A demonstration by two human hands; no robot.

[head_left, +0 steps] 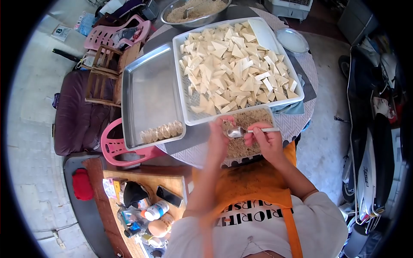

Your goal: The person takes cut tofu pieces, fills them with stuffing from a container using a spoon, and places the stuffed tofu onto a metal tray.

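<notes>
My right hand [265, 138] grips the handle of a metal spoon [235, 132], whose bowl points toward my left hand [218, 134]. The left fingers are curled up beside the spoon bowl; whatever they hold is hidden. Both hands are over a shallow tray of crumbly brown filling [246, 148]. Beyond them, a white plastic basket [186, 112] carries a heap of pale triangular tofu-like pieces [234, 64]. To the left lies a metal tray [150, 90] with a short row of filled pieces [161, 132] along its near edge.
A metal bowl [163, 19] of brown filling stands at the table's far side, and a plate [292, 41] at the right. Pink chairs [112, 144] and a wooden stool [103, 77] are on the left. Near me, a small table holds a phone [169, 196] and bottles. A scooter [365, 180] stands right.
</notes>
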